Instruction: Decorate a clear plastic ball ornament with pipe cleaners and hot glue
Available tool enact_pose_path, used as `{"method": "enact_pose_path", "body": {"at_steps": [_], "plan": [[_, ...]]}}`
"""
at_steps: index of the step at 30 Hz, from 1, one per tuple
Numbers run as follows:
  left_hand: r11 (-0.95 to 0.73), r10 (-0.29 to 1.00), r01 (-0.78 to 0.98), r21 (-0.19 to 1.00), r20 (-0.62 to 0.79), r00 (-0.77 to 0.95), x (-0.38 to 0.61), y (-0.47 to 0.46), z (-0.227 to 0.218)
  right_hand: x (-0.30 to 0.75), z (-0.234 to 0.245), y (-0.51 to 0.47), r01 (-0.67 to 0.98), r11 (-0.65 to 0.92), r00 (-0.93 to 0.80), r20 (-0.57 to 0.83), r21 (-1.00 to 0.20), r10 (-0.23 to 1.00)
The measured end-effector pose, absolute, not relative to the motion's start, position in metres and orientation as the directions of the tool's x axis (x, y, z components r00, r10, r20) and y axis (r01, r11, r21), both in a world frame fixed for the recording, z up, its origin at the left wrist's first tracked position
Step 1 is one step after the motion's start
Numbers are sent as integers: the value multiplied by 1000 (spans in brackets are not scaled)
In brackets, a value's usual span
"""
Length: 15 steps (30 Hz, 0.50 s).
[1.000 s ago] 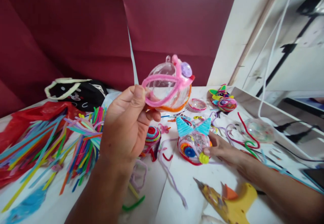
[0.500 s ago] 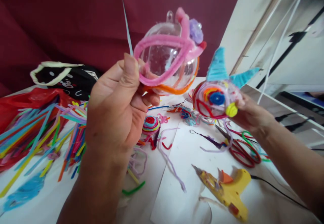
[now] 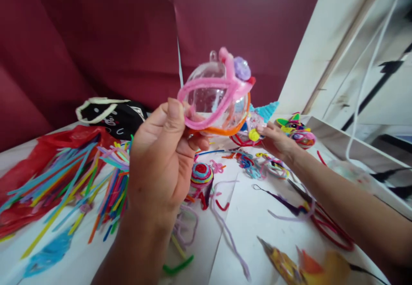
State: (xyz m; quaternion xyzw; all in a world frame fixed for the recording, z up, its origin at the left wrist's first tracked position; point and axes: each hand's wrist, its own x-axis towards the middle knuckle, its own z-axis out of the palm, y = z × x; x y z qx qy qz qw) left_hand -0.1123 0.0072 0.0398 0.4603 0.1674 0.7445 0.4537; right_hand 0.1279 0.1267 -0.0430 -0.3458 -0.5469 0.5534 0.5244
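My left hand [image 3: 164, 160] grips a clear plastic ball [image 3: 206, 98] by its left side, holding it up in front of me. Pink pipe cleaner [image 3: 206, 83] loops over the ball, an orange one [image 3: 228, 128] runs along its underside, and a purple flower [image 3: 242, 68] sits at its upper right. Farther back, my right hand [image 3: 275, 137] has its fingers on a second ball [image 3: 257, 119] covered in pipe cleaner, with light-blue pointed pieces and a yellow knob. The clear ball partly hides this second one.
Loose pipe cleaners [image 3: 64, 177] lie on a red plastic bag [image 3: 19, 190] at left, near a black bag [image 3: 112, 117]. A striped ball [image 3: 202, 174] stands mid-table. Red-handled scissors [image 3: 331, 229] and a yellow glue gun [image 3: 289, 263] lie at right. Another colourful ball [image 3: 302, 137] sits behind.
My right hand has carried the blue-pointed ball away from me and leftward, partly behind the clear one. The view has tilted up; my left hand still holds the clear ball.
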Motion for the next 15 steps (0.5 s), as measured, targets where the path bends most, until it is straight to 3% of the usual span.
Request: {"method": "enact_pose_path", "body": {"at_steps": [15], "plan": [[-525, 849, -470, 710, 477, -228, -120, 12, 42, 60, -93, 198, -117, 18, -277, 50, -993, 960]]}}
